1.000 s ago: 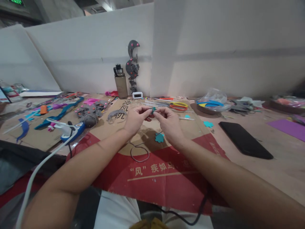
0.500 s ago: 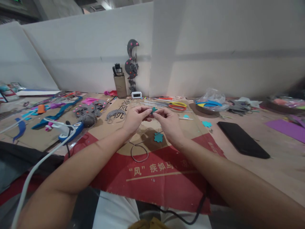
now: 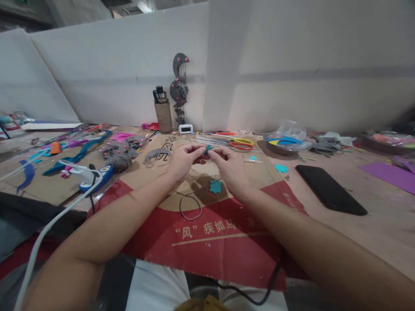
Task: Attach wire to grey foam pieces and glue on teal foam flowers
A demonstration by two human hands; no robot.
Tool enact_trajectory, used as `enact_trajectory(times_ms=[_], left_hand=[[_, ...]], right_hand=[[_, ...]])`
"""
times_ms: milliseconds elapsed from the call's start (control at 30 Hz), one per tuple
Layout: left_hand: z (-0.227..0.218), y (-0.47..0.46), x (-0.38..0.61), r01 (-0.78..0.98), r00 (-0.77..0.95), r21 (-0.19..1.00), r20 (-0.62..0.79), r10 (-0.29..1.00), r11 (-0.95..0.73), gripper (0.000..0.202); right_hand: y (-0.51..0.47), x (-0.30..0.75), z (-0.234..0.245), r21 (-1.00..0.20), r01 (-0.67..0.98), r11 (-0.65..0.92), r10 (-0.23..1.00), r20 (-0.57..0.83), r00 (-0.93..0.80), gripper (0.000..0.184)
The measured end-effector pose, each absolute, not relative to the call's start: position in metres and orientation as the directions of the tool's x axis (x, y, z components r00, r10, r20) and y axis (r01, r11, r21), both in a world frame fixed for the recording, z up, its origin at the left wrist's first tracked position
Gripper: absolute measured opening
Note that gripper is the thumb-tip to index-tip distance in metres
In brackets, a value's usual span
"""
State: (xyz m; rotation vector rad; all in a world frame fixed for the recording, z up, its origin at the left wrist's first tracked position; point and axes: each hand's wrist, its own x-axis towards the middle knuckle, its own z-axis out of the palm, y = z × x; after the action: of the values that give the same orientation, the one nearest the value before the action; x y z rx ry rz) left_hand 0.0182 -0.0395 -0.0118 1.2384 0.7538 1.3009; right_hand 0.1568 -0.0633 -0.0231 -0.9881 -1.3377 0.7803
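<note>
Between the fingertips of both hands, over the cardboard, is a small dark-teal cut-out piece. My left hand pinches it from the left, and my right hand pinches it from the right. The fingers cover much of its outline. Just below them a teal leaf-like cut-out lies flat on the cardboard. A thin grey cord makes a loop on the red print and runs up toward my right hand; where its end goes is hidden.
Scissors with yellow-orange handles lie beyond my hands. A black phone and another teal cut-out are on the right. To the left are grey yarn and a blue-and-white device with a cable. A bottle stands behind.
Both hands hold nearly the same place. The small teal piece between the fingertips has tilted slightly, and the fingers have shifted a little around it.
</note>
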Motion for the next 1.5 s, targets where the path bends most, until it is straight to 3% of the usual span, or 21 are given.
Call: enact_trajectory(times_ms=[1167, 1500], left_hand=[[-0.0173, -0.0361, 0.0189, -0.237, 0.181, 0.949, 0.254, 0.95, -0.209, 0.014], [-0.0126, -0.0389, 0.0172, -0.051, 0.088, 0.963, 0.269, 0.959, -0.265, 0.019]], right_hand=[[-0.0662, 0.1554, -0.0205, -0.863, 0.309, 0.399, 0.897, 0.438, 0.066, 0.021], [-0.0633, 0.1609, -0.0231, -0.833, 0.338, 0.437, 0.864, 0.493, 0.098, 0.016]])
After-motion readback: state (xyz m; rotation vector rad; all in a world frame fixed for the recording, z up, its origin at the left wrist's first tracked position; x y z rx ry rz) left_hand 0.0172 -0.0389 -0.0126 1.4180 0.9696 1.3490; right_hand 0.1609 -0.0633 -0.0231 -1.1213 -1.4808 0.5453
